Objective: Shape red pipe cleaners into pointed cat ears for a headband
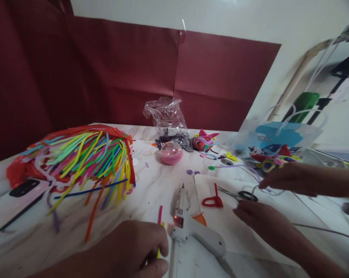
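Head view of a marble-patterned table set up for craft work. We see the left hand at the lower edge, its fingers curled and pressed together around two thin craft stems: one pink, rising above the knuckles, and one yellow, showing below them. Just beside this hand lies a white glue gun, nozzle pointing away from us and a small red light glowing on its body. The right hand rests flat on a white sheet, fingers stretched out and holding nothing, its tips near the black handles of a pair of scissors. A red plastic clip stands between the glue gun and the scissors. Farther right, a co-worker's hand pinches a pale cord. To the left, a heap of multicoloured stems lies on red plastic, with a phone at its near side. Toward the back stand a clear capsule holding pink material, a crumpled transparent bag and a pink figure — all before a maroon paper backdrop.
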`<action>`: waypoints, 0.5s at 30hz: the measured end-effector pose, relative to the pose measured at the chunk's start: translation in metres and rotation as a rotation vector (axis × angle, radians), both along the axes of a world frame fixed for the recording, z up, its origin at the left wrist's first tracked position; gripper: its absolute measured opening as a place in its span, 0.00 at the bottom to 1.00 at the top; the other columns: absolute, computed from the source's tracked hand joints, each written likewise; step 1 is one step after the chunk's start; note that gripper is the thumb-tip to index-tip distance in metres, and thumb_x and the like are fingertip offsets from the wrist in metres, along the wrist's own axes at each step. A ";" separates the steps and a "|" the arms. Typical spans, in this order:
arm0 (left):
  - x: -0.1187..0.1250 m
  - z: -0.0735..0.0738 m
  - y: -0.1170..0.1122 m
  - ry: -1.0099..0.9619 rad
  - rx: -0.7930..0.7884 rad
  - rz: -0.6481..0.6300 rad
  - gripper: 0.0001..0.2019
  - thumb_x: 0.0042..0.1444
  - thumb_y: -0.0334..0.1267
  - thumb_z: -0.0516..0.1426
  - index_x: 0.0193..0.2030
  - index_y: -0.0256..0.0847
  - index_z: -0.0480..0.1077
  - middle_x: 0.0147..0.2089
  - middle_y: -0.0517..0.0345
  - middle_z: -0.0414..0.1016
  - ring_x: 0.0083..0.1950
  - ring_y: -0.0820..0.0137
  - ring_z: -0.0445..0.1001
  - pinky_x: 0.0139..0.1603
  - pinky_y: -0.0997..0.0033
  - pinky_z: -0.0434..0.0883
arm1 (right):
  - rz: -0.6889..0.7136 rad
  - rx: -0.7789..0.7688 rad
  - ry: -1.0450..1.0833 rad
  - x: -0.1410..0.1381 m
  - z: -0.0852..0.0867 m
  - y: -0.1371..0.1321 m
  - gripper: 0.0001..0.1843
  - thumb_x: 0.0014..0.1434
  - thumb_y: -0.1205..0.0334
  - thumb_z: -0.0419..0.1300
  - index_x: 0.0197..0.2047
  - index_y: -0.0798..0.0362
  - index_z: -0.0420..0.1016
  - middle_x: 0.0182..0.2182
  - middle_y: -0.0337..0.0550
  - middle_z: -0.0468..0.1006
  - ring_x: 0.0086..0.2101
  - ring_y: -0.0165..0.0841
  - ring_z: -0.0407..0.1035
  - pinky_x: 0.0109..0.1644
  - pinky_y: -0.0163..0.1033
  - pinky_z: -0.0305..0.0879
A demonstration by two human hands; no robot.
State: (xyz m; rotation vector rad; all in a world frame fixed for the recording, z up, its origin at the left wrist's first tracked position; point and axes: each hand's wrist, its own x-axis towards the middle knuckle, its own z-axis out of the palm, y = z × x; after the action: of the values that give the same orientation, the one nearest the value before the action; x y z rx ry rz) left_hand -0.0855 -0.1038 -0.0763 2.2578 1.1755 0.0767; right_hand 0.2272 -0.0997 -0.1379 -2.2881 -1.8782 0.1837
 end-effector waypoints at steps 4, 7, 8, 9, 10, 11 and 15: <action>0.022 0.023 -0.002 0.003 0.038 -0.036 0.05 0.49 0.35 0.52 0.28 0.42 0.68 0.30 0.62 0.73 0.31 0.73 0.68 0.30 0.76 0.60 | 0.038 -0.086 -0.059 -0.010 0.002 0.042 0.20 0.57 0.53 0.48 0.20 0.53 0.70 0.22 0.49 0.76 0.26 0.42 0.71 0.25 0.38 0.54; 0.023 0.017 0.002 0.003 0.042 -0.042 0.06 0.50 0.36 0.52 0.29 0.42 0.70 0.29 0.61 0.72 0.31 0.73 0.68 0.30 0.76 0.60 | 0.036 -0.084 -0.085 -0.015 -0.002 0.053 0.22 0.56 0.49 0.47 0.20 0.53 0.69 0.23 0.51 0.76 0.26 0.43 0.71 0.24 0.38 0.52; 0.024 0.014 0.005 0.005 0.049 -0.039 0.07 0.50 0.36 0.51 0.29 0.42 0.70 0.29 0.61 0.72 0.30 0.73 0.68 0.30 0.75 0.59 | 0.039 -0.077 -0.089 -0.016 -0.003 0.055 0.21 0.56 0.49 0.48 0.21 0.53 0.69 0.24 0.51 0.76 0.26 0.43 0.70 0.24 0.38 0.51; 0.025 0.012 0.007 0.004 0.055 -0.034 0.07 0.51 0.37 0.51 0.30 0.41 0.70 0.28 0.61 0.72 0.30 0.72 0.68 0.29 0.75 0.59 | 0.045 -0.072 -0.087 -0.017 -0.004 0.056 0.20 0.55 0.49 0.48 0.21 0.53 0.70 0.24 0.51 0.76 0.26 0.43 0.70 0.24 0.38 0.50; 0.026 0.010 0.011 -0.003 0.063 -0.032 0.08 0.51 0.37 0.51 0.31 0.41 0.70 0.28 0.61 0.72 0.30 0.72 0.68 0.29 0.75 0.59 | 0.053 -0.066 -0.082 -0.017 -0.004 0.058 0.19 0.55 0.50 0.49 0.22 0.53 0.70 0.25 0.51 0.76 0.26 0.43 0.70 0.24 0.38 0.50; 0.027 0.007 0.014 -0.017 0.062 -0.036 0.08 0.51 0.38 0.50 0.31 0.41 0.70 0.28 0.61 0.72 0.29 0.72 0.68 0.29 0.75 0.59 | 0.060 -0.060 -0.073 -0.018 -0.004 0.059 0.18 0.54 0.50 0.51 0.22 0.52 0.70 0.25 0.50 0.76 0.26 0.42 0.70 0.24 0.38 0.49; 0.031 -0.001 0.029 -0.116 0.015 -0.036 0.09 0.51 0.39 0.51 0.32 0.40 0.70 0.28 0.61 0.72 0.29 0.73 0.68 0.28 0.75 0.58 | 0.089 -0.033 -0.007 -0.020 -0.002 0.067 0.11 0.52 0.58 0.55 0.21 0.51 0.71 0.25 0.49 0.76 0.26 0.40 0.69 0.23 0.37 0.48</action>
State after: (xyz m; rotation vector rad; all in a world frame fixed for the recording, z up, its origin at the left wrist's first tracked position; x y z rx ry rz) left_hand -0.0548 -0.0750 -0.0770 2.2544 1.0767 0.2009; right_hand 0.2071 -0.0331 -0.1403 -2.2300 -1.9973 0.2209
